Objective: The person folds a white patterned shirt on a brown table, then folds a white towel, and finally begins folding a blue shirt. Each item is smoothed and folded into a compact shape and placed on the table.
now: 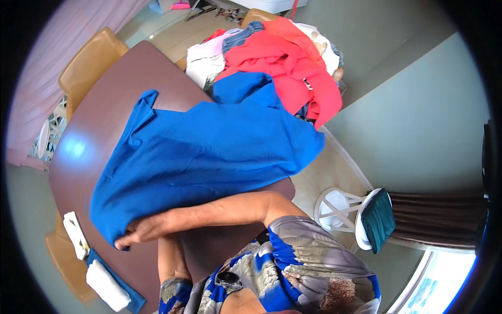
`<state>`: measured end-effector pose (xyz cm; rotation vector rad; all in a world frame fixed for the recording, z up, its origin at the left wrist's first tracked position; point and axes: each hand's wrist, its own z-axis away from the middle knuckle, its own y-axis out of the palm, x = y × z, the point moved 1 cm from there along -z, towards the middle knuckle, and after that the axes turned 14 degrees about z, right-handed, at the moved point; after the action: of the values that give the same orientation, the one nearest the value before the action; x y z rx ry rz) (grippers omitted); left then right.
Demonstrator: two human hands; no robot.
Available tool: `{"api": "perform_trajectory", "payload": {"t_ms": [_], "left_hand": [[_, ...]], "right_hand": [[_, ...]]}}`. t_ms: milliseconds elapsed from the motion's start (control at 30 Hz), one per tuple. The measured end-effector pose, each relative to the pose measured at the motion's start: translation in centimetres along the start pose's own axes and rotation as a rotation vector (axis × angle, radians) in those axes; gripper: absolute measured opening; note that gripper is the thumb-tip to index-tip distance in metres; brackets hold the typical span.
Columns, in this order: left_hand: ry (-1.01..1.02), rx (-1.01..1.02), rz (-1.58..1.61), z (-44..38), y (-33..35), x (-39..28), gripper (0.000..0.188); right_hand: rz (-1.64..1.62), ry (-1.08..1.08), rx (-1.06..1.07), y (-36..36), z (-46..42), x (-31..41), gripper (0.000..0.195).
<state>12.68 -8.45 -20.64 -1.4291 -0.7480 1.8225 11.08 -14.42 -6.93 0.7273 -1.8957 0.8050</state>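
A large blue cloth garment (204,145) lies spread and wrinkled over the brown table (106,98), its far part reaching the clothes pile. My right hand (143,231) crosses over to the left and grips the garment's near left corner. My left forearm passes beneath my right arm; my left hand is hidden behind the right wrist and the cloth. Beyond the table's far right side is a heap of clothes with a red garment (282,59) on top, along with white, pink and denim pieces.
Folded cloths, one white (108,284) and one blue (137,300), lie at the table's near left edge beside a white patterned item (76,235). Tan chairs (92,59) stand by the table. To the right is a white stool (362,227) with a folded dark green cloth (378,219).
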Motion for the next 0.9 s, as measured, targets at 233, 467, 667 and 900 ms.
{"api": "perform_trajectory", "payload": {"t_ms": [233, 467, 667, 900], "left_hand": [[-0.045, 0.159, 1.029, 4.8, 1.4, -0.6, 0.046], [-0.258, -0.01, 1.366, 12.5, 0.8, 3.3, 0.043], [-0.394, -0.26, 1.424, 19.1, 0.1, 7.7, 0.041], [-0.484, -0.605, 1.351, 26.3, -2.6, 15.2, 0.038]], "right_hand": [[-0.076, 0.207, 0.255, 5.3, 6.4, 0.1, 0.047], [-0.354, 0.322, 0.287, 7.2, 10.0, -0.1, 0.037], [-0.291, 0.228, 0.698, 4.3, 12.0, 0.8, 0.034], [0.715, 0.381, -0.399, -10.3, 10.9, -8.3, 0.023]]}}
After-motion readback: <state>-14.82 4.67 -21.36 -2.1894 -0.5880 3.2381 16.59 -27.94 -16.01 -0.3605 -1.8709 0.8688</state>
